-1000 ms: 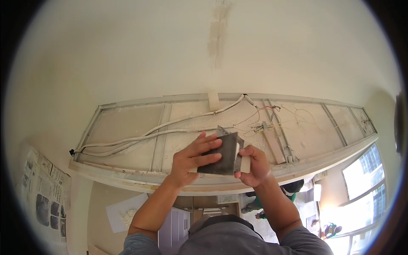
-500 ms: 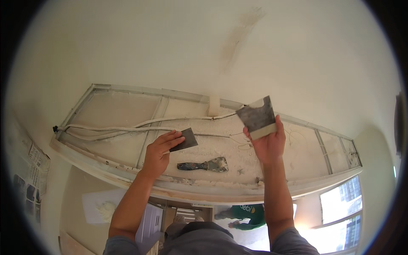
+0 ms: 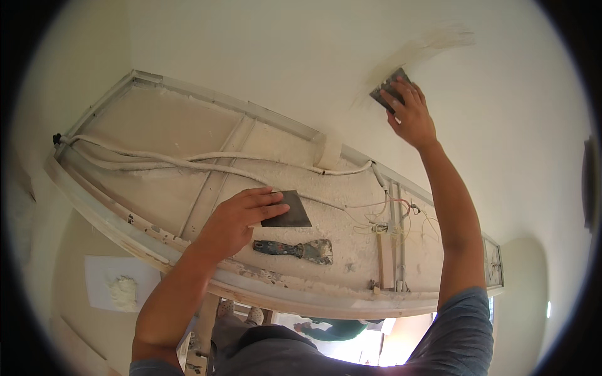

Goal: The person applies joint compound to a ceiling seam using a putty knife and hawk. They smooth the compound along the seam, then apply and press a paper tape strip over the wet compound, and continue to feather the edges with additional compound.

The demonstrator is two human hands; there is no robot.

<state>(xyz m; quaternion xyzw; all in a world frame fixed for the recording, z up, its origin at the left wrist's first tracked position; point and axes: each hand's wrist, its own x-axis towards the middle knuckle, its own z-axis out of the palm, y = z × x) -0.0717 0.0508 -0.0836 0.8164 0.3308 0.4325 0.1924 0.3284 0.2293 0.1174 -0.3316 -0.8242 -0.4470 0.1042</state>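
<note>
Nearest me, grey sleeve [image 3: 461,326] at lower right. Left hand [image 3: 229,222]: clamped on a dark flat scraper [image 3: 290,210], fingers over its top face; thumb hidden from me. That scraper sits above the dusty framed ledge [image 3: 153,241]; I can't tell if it touches. Just beside, toward the person: a putty knife [image 3: 295,249], lying flat, blade crusted, handle pointing left. White cables [image 3: 219,155] run along the ledge behind the hand; thin loose wires [image 3: 389,216] right of them, by a wooden strip [image 3: 385,263].

Right hand [image 3: 414,116], arm stretched out, well apart from the left: fingers clamped on a second dark scraper [image 3: 387,89], which I read as flat to the pale wall [image 3: 251,50], at the lower end of a brownish smear [image 3: 433,47].

Farthest, down below: speckled shoes [image 3: 226,307], a white sheet [image 3: 94,282] bearing a pale heap [image 3: 123,293], and a co-worker in green [image 3: 338,330], partly hidden.
</note>
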